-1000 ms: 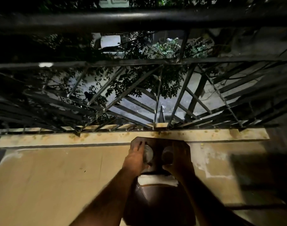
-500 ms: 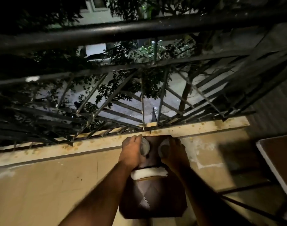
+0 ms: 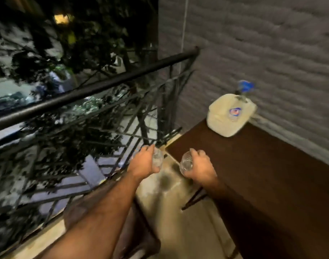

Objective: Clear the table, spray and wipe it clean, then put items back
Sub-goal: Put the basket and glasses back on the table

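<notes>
While the scene is viewed from the head camera, two bare forearms are seen reaching forward over a pale concrete balcony floor (image 3: 178,217). A small clear drinking glass (image 3: 157,159) is gripped in the left hand (image 3: 144,162), the fingers curled round its side. A second clear drinking glass (image 3: 186,163) is gripped in the right hand (image 3: 200,166) in the same way, fingers wrapped round it. Both glasses are held in the air, side by side, just beside the near corner of a dark brown rectangular table (image 3: 253,174), which is set against a grey textured wall (image 3: 262,43). On the far end of the table, a cream baseball cap with a round blue and red badge (image 3: 229,114) is seen, blurred, with a blue-topped object (image 3: 245,86) behind it that cannot be made out. To the left, a black metal balcony railing (image 3: 89,90) is seen, with dark tree leaves beyond it.
</notes>
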{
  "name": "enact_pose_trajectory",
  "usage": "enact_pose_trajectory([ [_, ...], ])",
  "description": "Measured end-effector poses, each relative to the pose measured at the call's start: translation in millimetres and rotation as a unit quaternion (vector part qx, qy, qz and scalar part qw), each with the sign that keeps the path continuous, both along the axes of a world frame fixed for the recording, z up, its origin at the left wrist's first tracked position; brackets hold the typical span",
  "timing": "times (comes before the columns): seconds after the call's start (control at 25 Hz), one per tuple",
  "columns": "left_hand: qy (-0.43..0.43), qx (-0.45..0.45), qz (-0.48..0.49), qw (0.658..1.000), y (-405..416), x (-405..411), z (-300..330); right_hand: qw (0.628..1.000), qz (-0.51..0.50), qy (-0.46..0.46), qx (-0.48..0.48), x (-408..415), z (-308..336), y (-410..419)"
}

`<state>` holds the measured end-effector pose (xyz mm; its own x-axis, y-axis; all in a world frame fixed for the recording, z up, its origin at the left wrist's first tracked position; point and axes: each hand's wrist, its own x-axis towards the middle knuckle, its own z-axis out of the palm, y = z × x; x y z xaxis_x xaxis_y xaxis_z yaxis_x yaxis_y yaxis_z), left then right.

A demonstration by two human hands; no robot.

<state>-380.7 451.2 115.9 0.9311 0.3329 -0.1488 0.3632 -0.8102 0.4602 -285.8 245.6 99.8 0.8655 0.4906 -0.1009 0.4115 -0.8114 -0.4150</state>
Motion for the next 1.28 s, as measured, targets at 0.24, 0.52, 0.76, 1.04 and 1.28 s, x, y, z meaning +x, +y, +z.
enact_pose_trajectory([
  [0.24, 0.012, -0.011, -0.115, 0.993, -176, 121, 31, 0.991, -0.136, -0.009, 0.007, 68, 40, -193],
  [0.52, 0.029, -0.024, -0.226, 0.974, -331, 216, 28, 0.958, -0.285, 0.022, 0.003, 109, 31, -349],
  [0.76, 0.072, -0.012, -0.289, 0.954, -405, 314, -2, 0.923, -0.380, 0.056, 0.028, 158, 3, -411],
  [1.04, 0.095, 0.012, -0.326, 0.940, -469, 430, -45, 0.883, -0.458, 0.073, 0.075, 236, -45, -449],
  [1.28, 0.071, -0.002, -0.298, 0.952, -506, 494, -74, 0.881, -0.465, 0.073, 0.052, 304, -67, -480],
])
